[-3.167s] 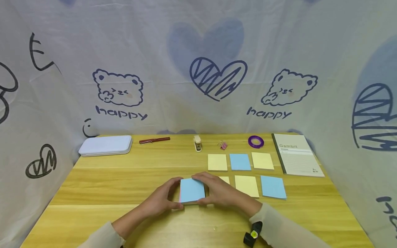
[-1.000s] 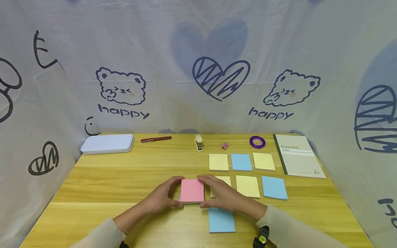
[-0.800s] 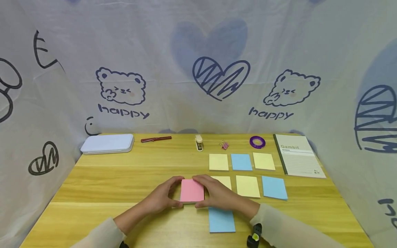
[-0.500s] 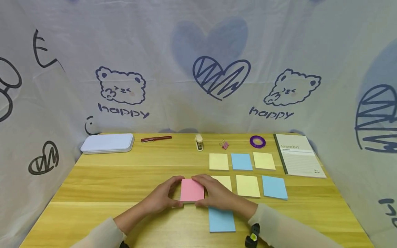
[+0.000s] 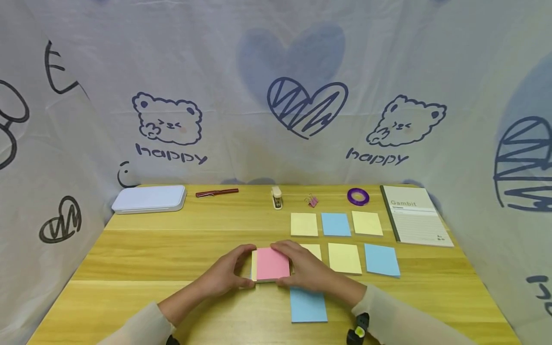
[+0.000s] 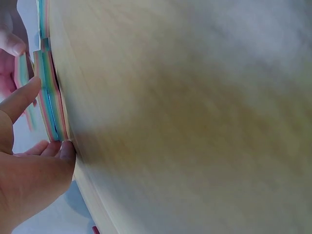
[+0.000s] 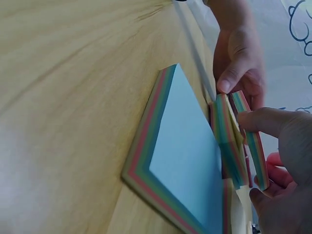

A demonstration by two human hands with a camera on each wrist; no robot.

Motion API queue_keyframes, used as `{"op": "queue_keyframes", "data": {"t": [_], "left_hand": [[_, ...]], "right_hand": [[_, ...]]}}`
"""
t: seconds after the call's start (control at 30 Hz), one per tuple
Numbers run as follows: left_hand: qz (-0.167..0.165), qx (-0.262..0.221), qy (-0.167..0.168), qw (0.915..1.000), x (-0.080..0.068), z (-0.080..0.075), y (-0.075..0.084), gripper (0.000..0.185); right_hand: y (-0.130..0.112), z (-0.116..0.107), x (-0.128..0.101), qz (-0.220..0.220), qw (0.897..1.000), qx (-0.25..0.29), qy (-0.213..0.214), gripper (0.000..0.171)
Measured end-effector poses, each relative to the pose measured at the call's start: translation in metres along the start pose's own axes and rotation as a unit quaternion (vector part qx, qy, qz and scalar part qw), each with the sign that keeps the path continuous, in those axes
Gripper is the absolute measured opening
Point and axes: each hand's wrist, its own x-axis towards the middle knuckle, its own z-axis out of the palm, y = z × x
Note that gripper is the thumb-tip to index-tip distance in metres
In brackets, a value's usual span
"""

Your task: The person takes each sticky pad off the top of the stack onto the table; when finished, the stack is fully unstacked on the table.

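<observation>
A stack of sticky note pads (image 6: pixel 48 92) stands on the table, its layered coloured edges showing in the left wrist view. My left hand (image 5: pixel 224 274) grips it from the left, thumb at the near corner and fingers at the far one. My right hand (image 5: pixel 309 269) pinches the pink-topped sticky note pad (image 5: pixel 273 264) by its near and far edges. That pad sits shifted right over the stack, baring a yellow strip on the left. In the right wrist view, the held pad (image 7: pixel 254 148) is slightly raised from the stack. Under the right forearm lies a blue pad (image 5: pixel 308 309).
Yellow and blue pads, such as a yellow one (image 5: pixel 344 258) and a blue one (image 5: pixel 382 260), lie in rows to the right. Farther back are a white case (image 5: pixel 149 199), red pen (image 5: pixel 217 192), small stapler (image 5: pixel 277 198), pink binder clip (image 5: pixel 312 201), purple tape roll (image 5: pixel 358 196) and notebook (image 5: pixel 415 215).
The blue pad once atop the stack now lies at the near right on the table. My right hand, back at the stack, has just shifted the pink pad right; my left hand stays put.
</observation>
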Motion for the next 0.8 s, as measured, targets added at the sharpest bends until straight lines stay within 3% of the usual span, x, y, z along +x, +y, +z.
{"op": "queue_keyframes", "data": {"t": [0.4, 0.8], "left_hand": [[-0.009, 0.013, 0.01, 0.9998, 0.0, 0.002, 0.0, 0.083], [-0.009, 0.022, 0.008, 0.9997, 0.0, 0.002, -0.003, 0.084]], "right_hand": [[0.004, -0.025, -0.05, 0.017, 1.0, 0.005, 0.014, 0.082], [0.024, -0.032, -0.123, 0.08, 0.996, 0.009, 0.033, 0.082]]}}
